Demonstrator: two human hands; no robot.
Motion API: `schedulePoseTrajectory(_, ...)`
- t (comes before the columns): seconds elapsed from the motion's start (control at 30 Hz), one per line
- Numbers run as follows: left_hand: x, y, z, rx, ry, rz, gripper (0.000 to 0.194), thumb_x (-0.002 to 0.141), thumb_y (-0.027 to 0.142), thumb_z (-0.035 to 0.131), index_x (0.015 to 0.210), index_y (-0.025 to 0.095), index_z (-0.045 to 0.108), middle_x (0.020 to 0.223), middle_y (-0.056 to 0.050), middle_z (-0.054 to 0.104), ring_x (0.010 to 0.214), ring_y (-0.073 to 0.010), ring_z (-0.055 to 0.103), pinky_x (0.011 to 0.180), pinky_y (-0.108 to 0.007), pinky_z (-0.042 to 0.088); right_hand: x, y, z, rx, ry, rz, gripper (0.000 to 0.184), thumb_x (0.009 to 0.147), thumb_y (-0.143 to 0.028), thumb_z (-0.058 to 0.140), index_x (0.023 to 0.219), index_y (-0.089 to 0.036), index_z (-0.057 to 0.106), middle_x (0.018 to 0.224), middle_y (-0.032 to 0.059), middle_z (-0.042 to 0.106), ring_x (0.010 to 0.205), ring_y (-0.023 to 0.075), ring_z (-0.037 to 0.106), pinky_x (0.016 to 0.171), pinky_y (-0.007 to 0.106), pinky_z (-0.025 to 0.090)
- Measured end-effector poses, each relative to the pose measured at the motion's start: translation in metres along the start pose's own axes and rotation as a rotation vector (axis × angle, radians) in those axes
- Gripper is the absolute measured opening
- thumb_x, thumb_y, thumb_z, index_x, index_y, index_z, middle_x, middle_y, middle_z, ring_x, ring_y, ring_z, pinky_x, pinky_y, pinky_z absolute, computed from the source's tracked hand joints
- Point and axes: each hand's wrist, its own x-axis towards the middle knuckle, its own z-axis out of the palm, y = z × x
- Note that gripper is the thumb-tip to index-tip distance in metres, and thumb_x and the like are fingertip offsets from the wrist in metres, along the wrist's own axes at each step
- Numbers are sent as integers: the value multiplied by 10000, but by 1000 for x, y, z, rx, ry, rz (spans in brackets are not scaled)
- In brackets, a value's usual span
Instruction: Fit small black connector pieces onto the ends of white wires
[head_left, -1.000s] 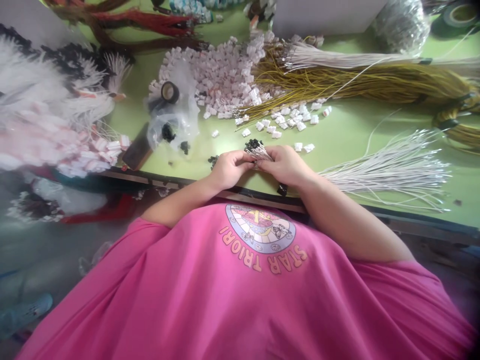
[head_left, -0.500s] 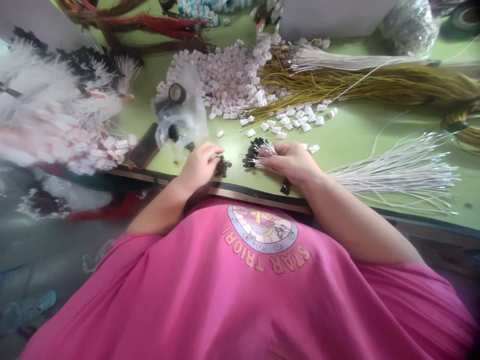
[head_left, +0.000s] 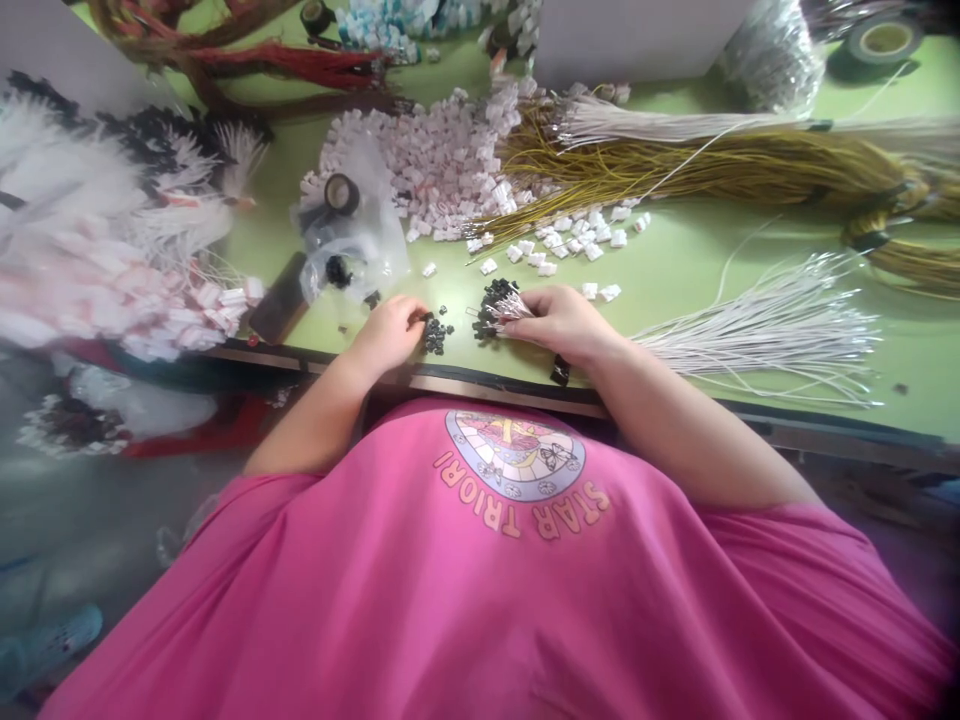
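Note:
My right hand (head_left: 559,318) is closed round one end of a bundle of white wires (head_left: 780,335), whose loose ends fan out to the right over the green tabletop. Black connectors (head_left: 495,303) cap the wire tips that stick out past my right fingers. To the left, my left hand (head_left: 394,330) rests at a small pile of loose black connectors (head_left: 436,335). Its thumb and fingers are pinched together at the pile's left edge; whatever is between the fingertips is too small to make out. A short black piece (head_left: 560,370) lies below my right wrist.
White connectors (head_left: 442,160) lie heaped at the back, several scattered nearer. Yellow wires (head_left: 720,170) stretch across the right. A plastic bag (head_left: 367,210) with a tape roll (head_left: 341,193) sits beside a dark block (head_left: 279,300). White wire bundles (head_left: 112,240) crowd the left.
My left hand has left the wire tips and moved left to the pile of black connectors, where its fingers have closed. My right hand still holds the wire bundle. The view has shifted slightly.

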Motion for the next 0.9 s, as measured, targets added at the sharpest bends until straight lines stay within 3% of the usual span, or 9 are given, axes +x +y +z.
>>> schedulePoseTrajectory(0.13, 5, 1, -1, 24, -32, -16, 147, 755, 188, 550, 868, 167, 641, 858, -63, 616, 759, -187, 560, 759, -319, 466, 0, 0, 1, -11, 0, -5, 197, 667, -349, 681, 665, -169, 602, 624, 14, 562, 611, 134, 493, 546, 286, 365)
schedulePoseTrajectory(0.33, 6, 8, -5, 13, 13, -13, 61, 718, 174, 568, 760, 175, 612, 803, -57, 620, 743, -188, 558, 744, -318, 458, 2, 0, 2, -50, -33, -34, 178, 655, -319, 661, 695, -151, 620, 628, -4, 544, 604, 117, 473, 569, 279, 356)
schedulePoseTrajectory(0.5, 0, 23, -9, -360, 29, -73, 188, 718, 233, 622, 893, 178, 661, 784, -23, 658, 694, -147, 572, 718, -291, 475, 2, 1, 4, -112, 1, -38, 178, 669, -324, 631, 666, -147, 612, 588, -22, 507, 573, 104, 442, 550, 271, 317)
schedulePoseTrajectory(0.67, 1, 48, 6, -850, -197, -133, 230, 712, 281, 696, 909, 165, 686, 696, -16, 650, 530, -93, 535, 582, -269, 485, 1, 1, 4, -110, -19, -80, 166, 657, -305, 623, 694, -144, 624, 606, -20, 522, 605, 110, 454, 569, 260, 324)
schedulePoseTrajectory(0.77, 3, 57, 16, -977, -227, -128, 270, 674, 272, 752, 906, 159, 676, 757, -29, 674, 550, -95, 569, 603, -283, 511, 0, 1, 3, -79, -22, -91, 159, 651, -300, 618, 691, -146, 613, 603, -24, 501, 599, 103, 435, 555, 252, 312)
schedulePoseTrajectory(0.9, 4, 61, 23, -981, -165, -123, 273, 688, 334, 751, 871, 149, 669, 763, -34, 678, 572, -107, 597, 628, -297, 520, 0, 1, 4, -51, 5, -65, 152, 671, -299, 583, 670, -148, 596, 583, -28, 459, 564, 91, 387, 520, 248, 276)
